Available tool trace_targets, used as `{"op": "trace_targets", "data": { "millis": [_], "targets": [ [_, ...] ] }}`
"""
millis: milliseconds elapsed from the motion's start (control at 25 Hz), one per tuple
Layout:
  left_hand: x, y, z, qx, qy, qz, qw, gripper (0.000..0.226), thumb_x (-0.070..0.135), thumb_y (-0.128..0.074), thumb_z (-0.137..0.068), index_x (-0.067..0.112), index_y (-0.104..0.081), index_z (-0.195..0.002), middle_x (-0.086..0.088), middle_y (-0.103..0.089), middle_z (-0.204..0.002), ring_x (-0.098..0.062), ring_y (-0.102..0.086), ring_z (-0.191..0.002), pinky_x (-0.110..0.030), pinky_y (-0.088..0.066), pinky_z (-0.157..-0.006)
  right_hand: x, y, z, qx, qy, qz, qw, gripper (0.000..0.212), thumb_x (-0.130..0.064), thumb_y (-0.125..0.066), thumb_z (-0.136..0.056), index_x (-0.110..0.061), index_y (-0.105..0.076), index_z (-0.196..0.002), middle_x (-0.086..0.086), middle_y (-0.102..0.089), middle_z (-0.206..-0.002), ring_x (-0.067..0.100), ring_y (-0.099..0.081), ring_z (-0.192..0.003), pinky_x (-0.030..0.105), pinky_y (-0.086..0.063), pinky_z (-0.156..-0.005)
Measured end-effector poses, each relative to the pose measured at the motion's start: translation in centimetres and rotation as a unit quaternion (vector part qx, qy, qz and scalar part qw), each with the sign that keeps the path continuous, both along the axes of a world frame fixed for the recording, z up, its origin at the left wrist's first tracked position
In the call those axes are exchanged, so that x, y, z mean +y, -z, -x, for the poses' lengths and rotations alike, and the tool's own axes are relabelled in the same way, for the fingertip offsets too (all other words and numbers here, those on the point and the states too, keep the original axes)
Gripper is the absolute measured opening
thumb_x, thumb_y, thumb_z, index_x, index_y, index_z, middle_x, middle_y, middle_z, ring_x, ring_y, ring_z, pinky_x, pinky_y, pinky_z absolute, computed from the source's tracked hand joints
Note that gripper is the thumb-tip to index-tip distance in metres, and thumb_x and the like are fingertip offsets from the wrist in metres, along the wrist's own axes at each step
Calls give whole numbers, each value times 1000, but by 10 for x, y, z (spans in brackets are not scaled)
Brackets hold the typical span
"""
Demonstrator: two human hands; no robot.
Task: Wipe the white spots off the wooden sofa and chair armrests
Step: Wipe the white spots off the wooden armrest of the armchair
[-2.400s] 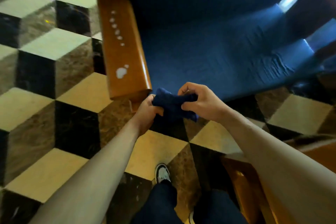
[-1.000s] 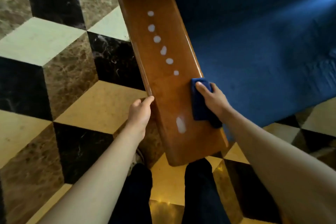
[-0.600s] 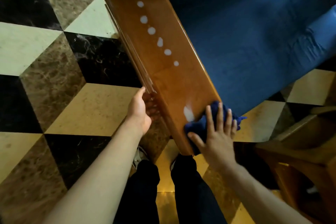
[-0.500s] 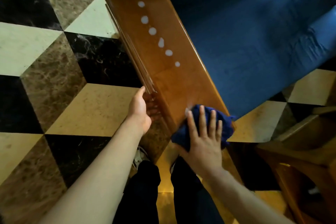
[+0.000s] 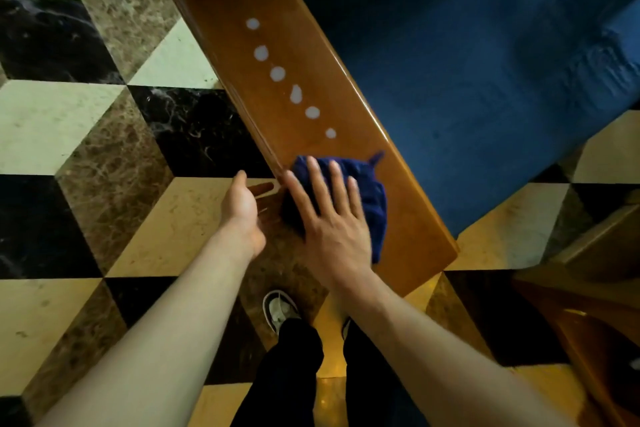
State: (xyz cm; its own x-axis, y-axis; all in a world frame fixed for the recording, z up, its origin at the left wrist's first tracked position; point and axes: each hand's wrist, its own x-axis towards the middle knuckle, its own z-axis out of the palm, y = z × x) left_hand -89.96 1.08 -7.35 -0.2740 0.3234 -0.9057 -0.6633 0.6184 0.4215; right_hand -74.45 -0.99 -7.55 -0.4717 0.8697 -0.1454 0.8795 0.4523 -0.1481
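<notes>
The right hand (image 5: 332,218) lies flat on a dark blue cloth (image 5: 367,191), fingers straight and spread, pressing it down onto the near part of the wooden armrest (image 5: 408,204); a flat palm likely serves to spread pressure across the cloth so a broad patch of wood is rubbed at once. The cloth sits bunched rather than folded, with a small corner poking out at its far right edge. Just beyond it, a line of six white spots (image 5: 296,94) runs up the armrest toward the far left, the nearest one close to the cloth but apart from it, so by my reading most of this armrest is yet to be wiped. The left hand (image 5: 242,204) hangs relaxed and unclenched beside the armrest's left edge, grasping nothing; it seems placed there to steady the person, though whether it touches the wood I cannot tell, since a reflection in the glossy side confuses the edge. The blue seat cushion (image 5: 485,87) fills the far right. Whatever lies under the cloth is hidden, including any spot there. The armrest's far end is cut off, and another wooden piece (image 5: 595,315) at the near right is only partly in view.
</notes>
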Motion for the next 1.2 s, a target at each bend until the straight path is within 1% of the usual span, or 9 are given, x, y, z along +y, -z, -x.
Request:
{"op": "trace_targets", "data": {
  "millis": [160,280,400,640,720,760,880,1000,1200],
  "targets": [
    [10,-7,-13,-4,25,-3,1000,59,60,-35,-101,11,-61,-122,-18,-77,-104,-35,-73,-94,-48,-59,-75,-11,-13,-61,-29,206,27,978,119,-99,-37,-72,-30,-8,-165,9,-1,-174,38,3,-160,61,-8,-127],
    [19,-5,-14,6,41,-8,999,68,66,-31,-97,16,-55,-137,-17,-70,-124,-35,-67,-111,-57,-53,-97,58,-18,-46,-27,275,62,959,126,-107,-30,-61,-33,-12,-161,13,-32,-163,43,-38,-143,63,-34,-113],
    [21,1,-12,12,45,5,999,80,73,-29,-91,16,-50,-144,-18,-66,-133,-38,-62,-122,-61,-47,-106,150,-17,-31,87,293,176,936,116,-107,-47,-52,-32,-40,-141,1,-64,-126,26,-65,-110,46,-54,-87],
    [36,18,14,9,2,17,1000,70,70,-30,-96,19,-56,-137,-17,-71,-123,-37,-67,-113,-59,-51,-101,221,-7,-43,265,331,502,754,84,-94,-71,-46,-23,-77,-90,1,-80,-81,18,-78,-78,44,-59,-86],
    [42,19,24,15,-12,8,1000,69,70,-30,-97,17,-62,-127,-17,-75,-116,-37,-70,-109,-59,-52,-100,202,-10,-53,286,292,473,781,57,-89,-66,-63,-41,-77,-91,-3,-79,-90,11,-75,-85,45,-56,-89],
    [45,18,28,15,-18,7,1000,70,70,-29,-98,16,-65,-123,-17,-76,-114,-37,-71,-108,-58,-52,-100,188,-9,-63,270,247,425,828,51,-84,-64,-69,-56,-68,-112,-2,-75,-113,11,-71,-102,45,-53,-97],
    [56,9,33,0,-23,7,1000,71,69,-27,-98,15,-64,-127,-17,-74,-118,-37,-69,-111,-58,-50,-103,123,-9,-82,63,32,195,978,91,-90,-37,-83,-55,0,-158,-1,-8,-173,25,-25,-153,44,-26,-121],
    [73,6,39,-15,-3,26,1000,68,66,-27,-100,18,-56,-138,-18,-69,-127,-39,-65,-117,-58,-47,-106,81,-11,-29,-43,16,58,997,98,-90,-20,-88,-32,-1,-165,13,10,-173,43,10,-158,63,-7,-126],
    [102,17,62,-39,42,31,998,64,64,-27,-101,24,-65,-134,-14,-71,-129,-37,-65,-117,-55,-51,-102,154,-5,90,-12,52,22,998,110,-95,-27,-79,-29,-7,-165,17,2,-173,51,11,-155,72,-2,-122]
  ]
}}
